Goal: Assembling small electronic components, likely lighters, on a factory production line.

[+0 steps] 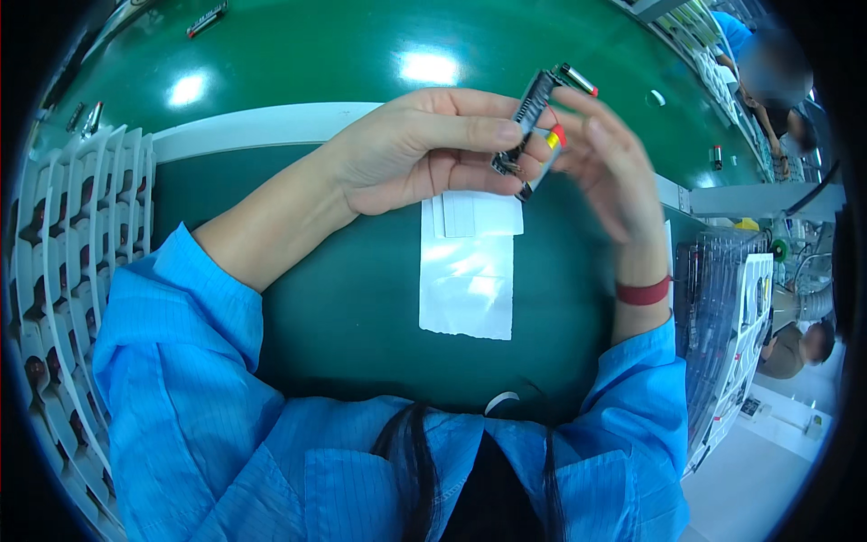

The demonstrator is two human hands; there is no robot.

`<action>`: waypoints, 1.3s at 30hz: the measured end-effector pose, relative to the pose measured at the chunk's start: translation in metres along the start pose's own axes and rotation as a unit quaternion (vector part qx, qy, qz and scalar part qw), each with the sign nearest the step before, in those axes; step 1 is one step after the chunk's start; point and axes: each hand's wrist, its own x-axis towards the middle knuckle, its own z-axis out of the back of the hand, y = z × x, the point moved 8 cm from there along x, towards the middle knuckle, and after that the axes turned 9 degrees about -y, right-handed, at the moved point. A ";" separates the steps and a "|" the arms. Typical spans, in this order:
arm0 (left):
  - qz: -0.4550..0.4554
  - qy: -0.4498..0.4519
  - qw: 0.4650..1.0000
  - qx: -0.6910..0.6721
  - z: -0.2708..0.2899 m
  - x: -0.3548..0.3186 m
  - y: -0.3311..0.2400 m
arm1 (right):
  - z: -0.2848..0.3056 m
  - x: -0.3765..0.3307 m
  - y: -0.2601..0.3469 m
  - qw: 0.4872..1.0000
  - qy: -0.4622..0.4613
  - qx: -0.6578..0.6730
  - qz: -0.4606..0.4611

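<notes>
My left hand (433, 149) pinches a narrow dark circuit board (533, 104) between thumb and fingers, tilted up to the right. Just beside the board's lower end is a slim silver piece with yellow and red tape (553, 143), and a thin red wire runs near it. My left fingertips partly cover that piece, so I cannot tell how it is attached. Close on its right, my right hand (614, 167) is raised and blurred, its fingers apart and seemingly gripping nothing. Under both hands, a white paper sheet (465, 289) with smaller white slips lies on the dark green mat (343, 334).
Loose cylindrical parts lie on the green table, one (578, 79) behind my hands, another (207, 18) far left. White slotted racks (81, 226) stand at my left; stacked clear trays (722, 307) at my right. Other people (772, 68) sit at the far right.
</notes>
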 end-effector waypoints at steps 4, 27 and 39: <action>-0.041 -0.037 0.995 0.080 0.008 0.005 -0.009 | -0.023 -0.016 0.004 0.996 0.021 0.076 0.051; -0.059 -0.156 0.952 0.256 0.007 0.004 0.009 | -0.014 -0.025 0.035 0.945 -0.143 -0.176 0.236; -0.069 -0.146 0.946 0.281 0.009 0.006 0.012 | -0.013 -0.022 0.033 0.938 -0.137 -0.182 0.261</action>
